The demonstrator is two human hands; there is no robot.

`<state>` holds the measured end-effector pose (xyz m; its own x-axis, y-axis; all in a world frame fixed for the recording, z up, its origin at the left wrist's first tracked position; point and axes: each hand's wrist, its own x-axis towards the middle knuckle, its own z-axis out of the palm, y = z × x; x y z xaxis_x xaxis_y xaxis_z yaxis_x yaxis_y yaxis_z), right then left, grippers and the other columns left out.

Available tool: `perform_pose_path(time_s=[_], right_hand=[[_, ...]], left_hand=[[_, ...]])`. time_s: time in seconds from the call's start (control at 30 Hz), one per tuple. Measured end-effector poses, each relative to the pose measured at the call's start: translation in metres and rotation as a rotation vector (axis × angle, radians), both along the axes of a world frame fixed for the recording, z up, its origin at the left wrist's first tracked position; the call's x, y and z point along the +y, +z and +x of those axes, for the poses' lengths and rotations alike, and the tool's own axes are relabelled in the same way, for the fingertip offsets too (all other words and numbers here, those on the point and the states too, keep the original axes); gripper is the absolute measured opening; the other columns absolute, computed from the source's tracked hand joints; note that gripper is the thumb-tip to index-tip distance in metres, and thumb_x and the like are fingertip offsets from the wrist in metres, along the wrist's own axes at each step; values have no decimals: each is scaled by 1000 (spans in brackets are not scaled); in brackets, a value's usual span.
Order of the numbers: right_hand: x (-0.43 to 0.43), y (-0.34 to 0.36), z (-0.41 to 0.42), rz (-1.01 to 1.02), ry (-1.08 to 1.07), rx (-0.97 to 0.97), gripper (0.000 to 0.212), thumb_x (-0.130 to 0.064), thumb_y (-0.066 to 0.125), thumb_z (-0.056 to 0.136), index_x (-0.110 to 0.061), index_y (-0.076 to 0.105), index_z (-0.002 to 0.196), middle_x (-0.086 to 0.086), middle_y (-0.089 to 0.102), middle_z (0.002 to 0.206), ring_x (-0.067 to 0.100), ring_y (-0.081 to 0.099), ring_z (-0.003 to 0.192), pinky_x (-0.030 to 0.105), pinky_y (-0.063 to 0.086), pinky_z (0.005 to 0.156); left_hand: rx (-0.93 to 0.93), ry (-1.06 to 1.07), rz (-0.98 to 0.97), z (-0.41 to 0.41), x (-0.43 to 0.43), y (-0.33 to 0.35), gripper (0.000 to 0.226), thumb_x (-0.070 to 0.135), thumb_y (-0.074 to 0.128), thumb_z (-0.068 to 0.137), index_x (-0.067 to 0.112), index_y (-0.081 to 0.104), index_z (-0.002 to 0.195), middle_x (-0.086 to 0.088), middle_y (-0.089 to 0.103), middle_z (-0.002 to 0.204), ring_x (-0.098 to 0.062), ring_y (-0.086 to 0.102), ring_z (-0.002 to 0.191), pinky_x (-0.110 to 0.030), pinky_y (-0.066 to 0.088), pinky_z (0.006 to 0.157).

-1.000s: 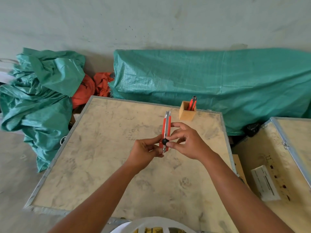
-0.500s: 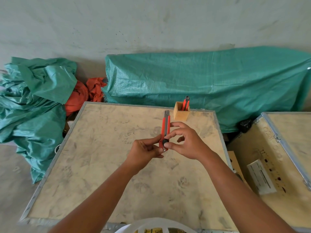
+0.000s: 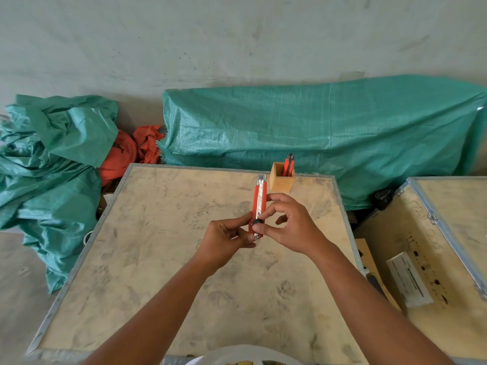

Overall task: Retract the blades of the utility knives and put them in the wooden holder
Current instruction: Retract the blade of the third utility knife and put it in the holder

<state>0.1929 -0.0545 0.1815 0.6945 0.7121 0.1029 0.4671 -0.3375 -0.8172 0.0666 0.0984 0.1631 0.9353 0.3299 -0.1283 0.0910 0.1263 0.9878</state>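
I hold a red utility knife [image 3: 259, 198] upright above the middle of the wooden crate top [image 3: 163, 248]. My left hand [image 3: 226, 239] pinches its lower end. My right hand [image 3: 290, 223] grips it from the right, thumb and forefinger on the black slider knob near the bottom. No blade sticks out past the metal tip. Behind it, at the far edge of the crate, stands the small wooden holder [image 3: 282, 181] with another red knife [image 3: 288, 164] standing in it.
Green tarp [image 3: 316, 133] covers a long bulk behind the crate; more crumpled tarp [image 3: 50, 164] and orange cloth [image 3: 123, 151] lie at the left. A second crate [image 3: 453, 212] with a white box [image 3: 408, 280] stands at the right. A white rim [image 3: 232, 355] shows at the bottom edge.
Both hands stay on the knife in about the same place; my right fingers have shifted around the slider knob. My head moved slightly, so the scene shifted in view.
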Motion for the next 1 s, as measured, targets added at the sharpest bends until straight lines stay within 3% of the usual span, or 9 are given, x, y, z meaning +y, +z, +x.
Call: perform_pose_path(time_s=[0.13,0.2,0.3,0.47,0.57,0.7,0.87,1.0], right_hand=[[-5,1,5,13,53,56,33,-27,87,78,-33,78,109,-31,52,127,1,61,111,21,55,80],[-7,-1,8,18,47,59,28,-25,87,79,-30,80,105,-25,55,129,2,59,120,23,54,81],[-6,-6,12,29,-19,35,23,-30,89,75,-24,80,94,-11,61,133,8,63,116,30,57,80],[-6,-14,19,87,-48,97,22,-30,88,76,-24,80,96,-9,63,131,10,66,111,34,60,78],[-8,-21,31,162,-64,175,22,-16,79,87,-23,80,108,-5,66,127,14,70,108,43,63,80],[-8,-30,54,163,-103,185,30,-8,73,91,-26,77,115,-7,67,127,17,70,110,45,63,88],[-4,-33,90,221,-180,252,31,-4,74,90,-24,78,113,-8,71,125,20,71,110,45,64,87],[3,-34,133,246,-249,238,32,-3,75,88,-24,79,112,-5,74,123,19,74,104,46,62,90]], left_hand=[[5,0,12,5,2,-1,49,-9,71,82,10,65,126,-8,79,97,-36,68,83,-38,62,78],[14,0,6,7,1,-2,49,-10,71,82,9,64,126,-9,79,95,-35,68,83,-36,62,77],[26,-17,6,14,-2,-3,48,-10,70,82,9,65,126,-6,78,88,-34,69,84,-34,62,76],[20,-25,23,23,-2,-4,48,-11,70,82,10,65,126,-9,78,92,-41,70,89,-37,62,77],[29,-47,62,33,-1,-4,50,-12,69,82,17,67,123,4,78,83,-25,66,74,-36,62,76],[44,-70,94,52,0,-6,49,-12,69,83,18,68,122,0,78,93,-16,67,72,-35,63,75],[52,-115,167,94,6,-5,48,-6,69,85,22,68,124,2,77,109,-25,73,85,-33,63,76],[62,-163,245,143,13,-6,49,5,73,85,33,66,124,15,76,108,-18,72,93,-32,61,82]])
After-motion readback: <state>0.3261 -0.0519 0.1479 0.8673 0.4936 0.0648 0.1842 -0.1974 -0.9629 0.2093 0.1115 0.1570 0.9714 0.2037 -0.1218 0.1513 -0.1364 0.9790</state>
